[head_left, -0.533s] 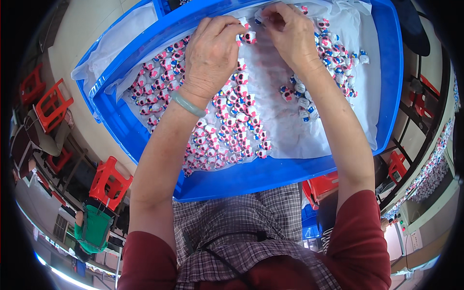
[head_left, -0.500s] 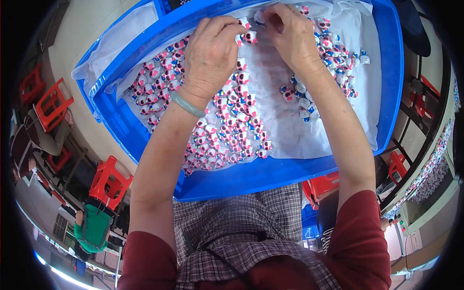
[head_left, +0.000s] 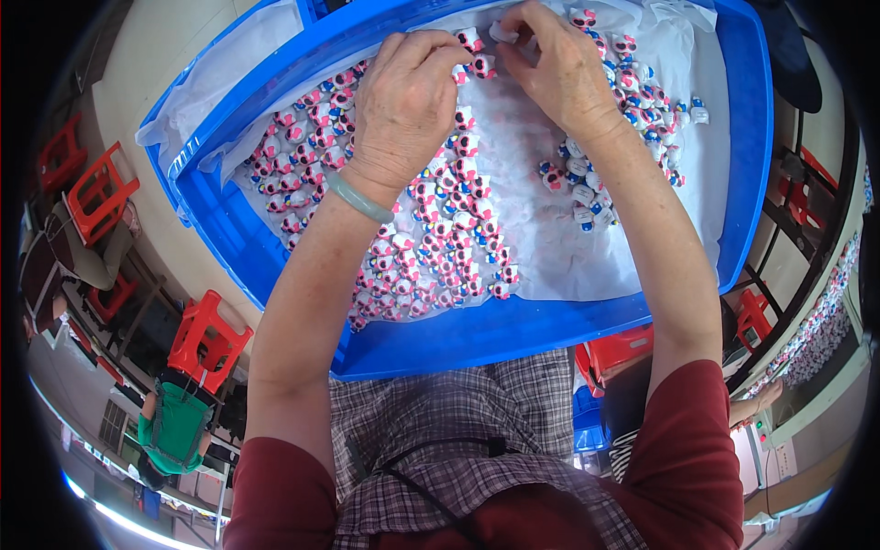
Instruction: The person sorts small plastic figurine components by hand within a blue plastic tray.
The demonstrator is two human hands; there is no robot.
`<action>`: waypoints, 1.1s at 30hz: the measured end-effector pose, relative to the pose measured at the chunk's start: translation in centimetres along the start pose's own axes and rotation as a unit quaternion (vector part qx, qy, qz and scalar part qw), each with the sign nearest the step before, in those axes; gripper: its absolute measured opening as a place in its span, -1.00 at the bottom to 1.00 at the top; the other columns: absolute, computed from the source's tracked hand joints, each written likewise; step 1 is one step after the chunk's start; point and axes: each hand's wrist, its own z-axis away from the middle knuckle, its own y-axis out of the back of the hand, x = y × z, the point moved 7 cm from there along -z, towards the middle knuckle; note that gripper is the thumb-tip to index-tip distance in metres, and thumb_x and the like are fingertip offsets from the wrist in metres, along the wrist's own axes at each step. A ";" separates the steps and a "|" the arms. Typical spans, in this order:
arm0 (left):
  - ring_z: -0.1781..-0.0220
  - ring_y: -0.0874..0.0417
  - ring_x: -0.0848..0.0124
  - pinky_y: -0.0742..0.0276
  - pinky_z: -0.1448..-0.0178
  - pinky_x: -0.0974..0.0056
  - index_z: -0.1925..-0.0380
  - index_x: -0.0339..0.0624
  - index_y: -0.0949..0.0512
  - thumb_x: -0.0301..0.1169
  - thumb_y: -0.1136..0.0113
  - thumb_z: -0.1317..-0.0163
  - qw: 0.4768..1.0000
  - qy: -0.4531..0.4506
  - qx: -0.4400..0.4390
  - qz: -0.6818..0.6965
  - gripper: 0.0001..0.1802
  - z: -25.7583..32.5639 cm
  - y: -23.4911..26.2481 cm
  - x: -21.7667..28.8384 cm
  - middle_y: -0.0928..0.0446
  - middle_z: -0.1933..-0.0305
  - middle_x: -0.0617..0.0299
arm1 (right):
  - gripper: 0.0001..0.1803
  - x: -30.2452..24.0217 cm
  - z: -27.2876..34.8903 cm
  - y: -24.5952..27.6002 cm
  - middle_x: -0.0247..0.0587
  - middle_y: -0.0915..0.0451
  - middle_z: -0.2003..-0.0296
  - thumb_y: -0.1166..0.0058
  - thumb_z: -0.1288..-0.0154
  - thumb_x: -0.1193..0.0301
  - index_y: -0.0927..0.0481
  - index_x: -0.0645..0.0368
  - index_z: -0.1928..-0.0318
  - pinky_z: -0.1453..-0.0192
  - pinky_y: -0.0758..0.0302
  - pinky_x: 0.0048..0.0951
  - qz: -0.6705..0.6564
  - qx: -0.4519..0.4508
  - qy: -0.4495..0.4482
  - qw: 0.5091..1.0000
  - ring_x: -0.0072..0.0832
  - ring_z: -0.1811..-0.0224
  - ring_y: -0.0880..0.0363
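Observation:
A blue plastic bin (head_left: 486, 337) lined with a thin white sheet (head_left: 522, 247) holds many small toy figurines in white, pink and blue. Dense rows of figurines (head_left: 449, 243) cover its left side, and a looser group of figurines (head_left: 587, 188) lies at the right. My left hand (head_left: 408, 105), with a pale green bangle at the wrist, is closed at the far end of the rows, its fingertips against figurines; whatever they pinch is hidden. Across a small gap, my right hand (head_left: 568, 78) is curled with a small white piece (head_left: 502, 33) at its fingertips.
Another blue lined bin (head_left: 243, 69) stands beyond at the far left. Red plastic stools (head_left: 209, 339) are on the floor at left, with a person in green (head_left: 174, 426) nearby. On the right, many figurines (head_left: 820, 344) lie along a bench, where another person's forearm (head_left: 756, 403) reaches in.
The bin's right side and my right arm appear slightly farther right. My hands stay near the far wall, fingers still curled. Another person's forearm has come farther into view at right.

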 end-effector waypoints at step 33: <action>0.08 -0.60 0.20 -0.60 -0.01 0.13 0.28 -0.16 -0.66 -0.63 -0.23 -0.06 1.000 0.001 0.000 0.009 -0.78 1.0 1.2 -0.2 -0.60 0.13 0.25 | -0.77 -1.2 -0.3 0.2 0.03 -0.54 0.18 -0.19 -0.19 0.56 -0.54 0.21 0.12 0.03 -0.58 -0.11 0.100 -0.016 0.052 0.993 0.02 0.13 -0.60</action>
